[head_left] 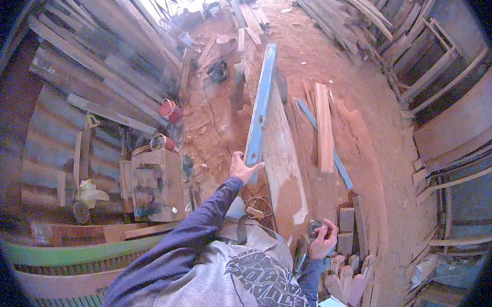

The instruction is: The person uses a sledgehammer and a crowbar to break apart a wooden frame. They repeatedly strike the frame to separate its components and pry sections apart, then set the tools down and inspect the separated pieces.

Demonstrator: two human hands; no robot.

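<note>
A long blue-painted wooden board (pixel 264 93) points away from me, its paint worn through in spots. My left hand (pixel 245 168) grips its near end, with the thumb across the board. Beside and partly under it lies a wide, weathered bench plank (pixel 282 161) with a pale patch near its close end. Low on the right, my right hand (pixel 324 239) has its fingers curled in by the bench's near end. A small dark object shows at those fingertips; its kind is too unclear to tell.
Right of the bench lie a reddish-brown plank (pixel 324 130) and a thin blue strip (pixel 342 171). Several wood offcuts (pixel 350 278) stand close by my right arm. A red bucket (pixel 171 110) and a wooden box (pixel 159 171) are on the left. Stacked lumber lines both sides.
</note>
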